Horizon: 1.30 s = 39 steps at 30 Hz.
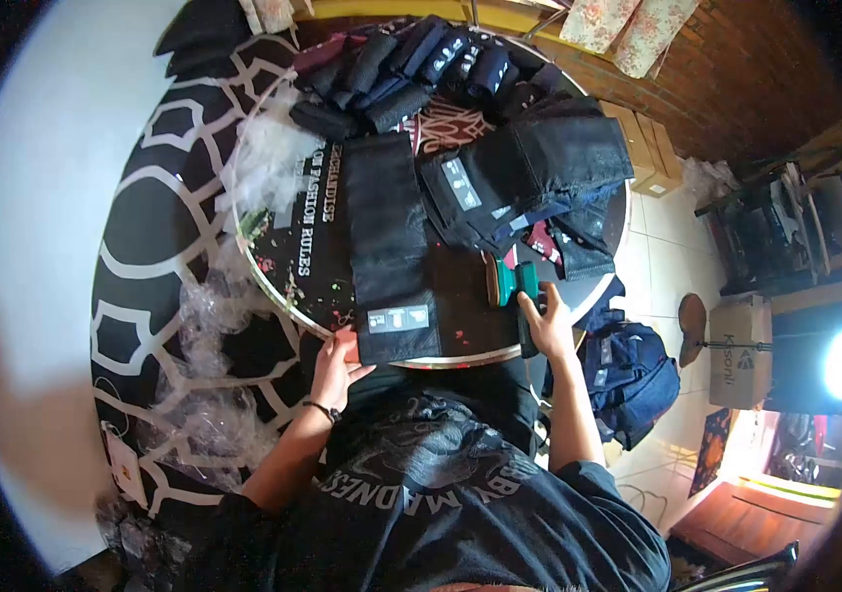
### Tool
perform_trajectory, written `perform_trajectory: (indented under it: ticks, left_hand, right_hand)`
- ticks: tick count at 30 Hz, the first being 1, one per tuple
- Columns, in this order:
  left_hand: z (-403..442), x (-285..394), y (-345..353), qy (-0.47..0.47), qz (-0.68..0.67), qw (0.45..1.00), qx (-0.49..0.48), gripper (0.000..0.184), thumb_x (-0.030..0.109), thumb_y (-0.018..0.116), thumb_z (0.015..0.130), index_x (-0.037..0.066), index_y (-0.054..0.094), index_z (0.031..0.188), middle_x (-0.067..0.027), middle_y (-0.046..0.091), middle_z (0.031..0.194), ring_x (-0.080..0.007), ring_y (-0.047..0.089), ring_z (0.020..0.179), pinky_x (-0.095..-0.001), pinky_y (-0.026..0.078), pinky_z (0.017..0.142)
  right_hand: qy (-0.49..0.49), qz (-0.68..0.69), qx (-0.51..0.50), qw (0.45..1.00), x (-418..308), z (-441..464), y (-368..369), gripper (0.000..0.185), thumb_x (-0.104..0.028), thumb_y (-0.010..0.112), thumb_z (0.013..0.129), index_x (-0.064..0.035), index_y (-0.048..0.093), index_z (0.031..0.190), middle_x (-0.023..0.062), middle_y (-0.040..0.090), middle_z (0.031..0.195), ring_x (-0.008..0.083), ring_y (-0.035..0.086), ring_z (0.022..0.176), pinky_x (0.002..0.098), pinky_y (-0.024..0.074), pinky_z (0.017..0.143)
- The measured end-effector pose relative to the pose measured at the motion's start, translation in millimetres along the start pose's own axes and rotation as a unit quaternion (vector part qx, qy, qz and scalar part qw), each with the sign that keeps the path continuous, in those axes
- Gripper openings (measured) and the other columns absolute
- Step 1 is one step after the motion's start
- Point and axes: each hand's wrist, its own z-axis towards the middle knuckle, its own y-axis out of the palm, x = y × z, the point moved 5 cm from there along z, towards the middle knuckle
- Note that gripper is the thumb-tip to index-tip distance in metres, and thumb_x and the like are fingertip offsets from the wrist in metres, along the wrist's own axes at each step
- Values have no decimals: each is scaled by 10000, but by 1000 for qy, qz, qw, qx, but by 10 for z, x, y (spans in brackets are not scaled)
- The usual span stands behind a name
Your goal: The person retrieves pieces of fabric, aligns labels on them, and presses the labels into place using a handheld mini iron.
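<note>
A long black cloth piece (388, 232) lies lengthwise on the round table, with a grey-white printed label (397, 318) near its close end. My left hand (338, 367) pinches the lower left corner of that cloth, the thumb at its edge. To the right, my right hand (551, 321) is closed around a green hand-held tool (515, 283) with a tan-edged flat head. The tool is held over the table, apart from the cloth. More black cloth pieces (530, 168) with similar labels are stacked beyond it.
Rolled dark cloths (411, 59) line the far side of the round table (460, 340). Clear plastic wrap (278, 148) lies at its left, and more plastic (209, 424) covers the patterned cloth (154, 222). Dark garments (628, 380) are piled at the right, near a cardboard box (740, 352).
</note>
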Motion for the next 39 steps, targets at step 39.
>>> perform_trajectory:
  ticks: [39]
  left_hand:
    - [1570,2248,1119,547,368,747,86,452,200,587,983,-50,468,1340,-184,571,1299,-294,547,1175,-403,379,1060]
  right_hand:
    - [28,-47,-66,996,54,306,-212,742,-577,679,840,-90,518,1376,175,677,914,321,668,843,414,519,758]
